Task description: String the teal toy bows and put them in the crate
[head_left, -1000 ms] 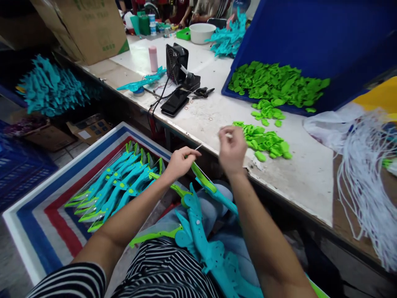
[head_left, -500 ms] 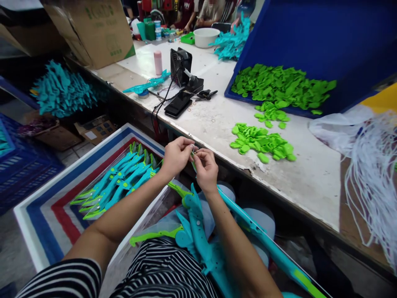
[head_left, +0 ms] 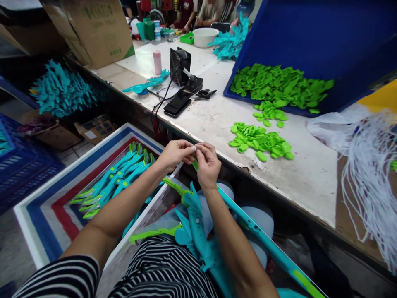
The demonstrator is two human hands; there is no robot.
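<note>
Over the front edge of the table, my left hand [head_left: 177,155] and my right hand [head_left: 209,163] meet fingertip to fingertip, both pinched. Between them shows a small bit of white cord [head_left: 194,148]. A green strip [head_left: 195,165] juts out below my right fingers; most of it is hidden by the hand. On my lap lies a turquoise plastic part [head_left: 196,219] with green arms, one green arm [head_left: 156,234] pointing left. A long turquoise piece [head_left: 263,236] with a green end slants past my right forearm.
To the left, a white-rimmed tray [head_left: 23,225] holds rows of turquoise-green parts [head_left: 124,174]. The table carries loose green pieces [head_left: 262,140], a tilted blue bin [head_left: 297,37], a phone [head_left: 177,103], a small black fan [head_left: 180,66] and white cords [head_left: 369,186]. People sit at the back.
My hands have drawn closer together, the left moving slightly down and the right slightly rightward. The white loop seen between the fingertips is now mostly covered.
</note>
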